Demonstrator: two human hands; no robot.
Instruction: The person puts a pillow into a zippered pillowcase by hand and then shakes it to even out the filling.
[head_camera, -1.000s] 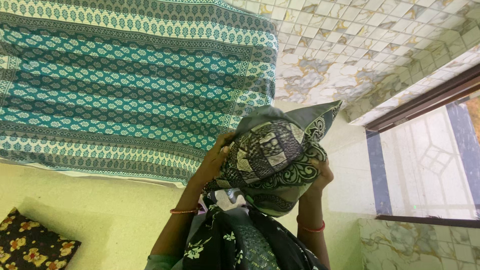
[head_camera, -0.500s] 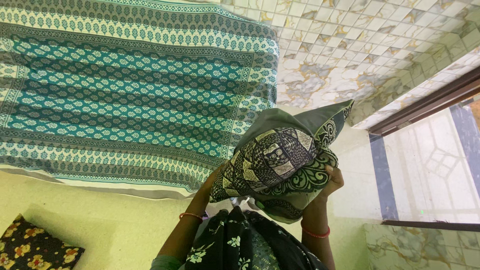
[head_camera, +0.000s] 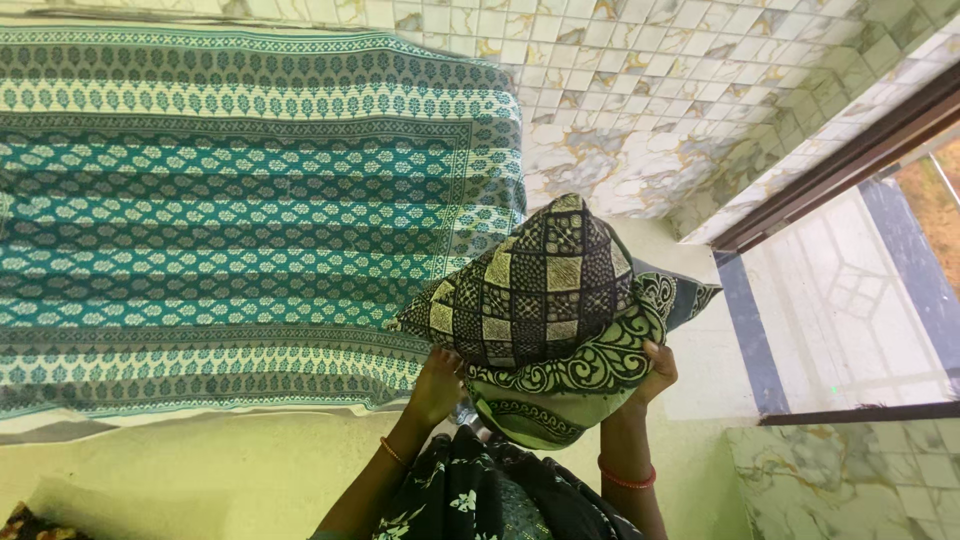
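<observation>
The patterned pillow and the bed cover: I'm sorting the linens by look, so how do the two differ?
The pillow is black and pale green with a checkered patch design and scroll border; the bed cover is teal and cream in rows of small motifs. The pillow is bunched and held up between the left hand and right hand; the bed cover lies spread flat. The pillow looks far smaller. Both are printed fabric with decorative borders.

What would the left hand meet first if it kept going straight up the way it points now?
The left hand already grips the black patterned pillow from below, so it meets the pillow at once. Beyond that lies the teal bedsheet, though depth is hard to judge.
</observation>
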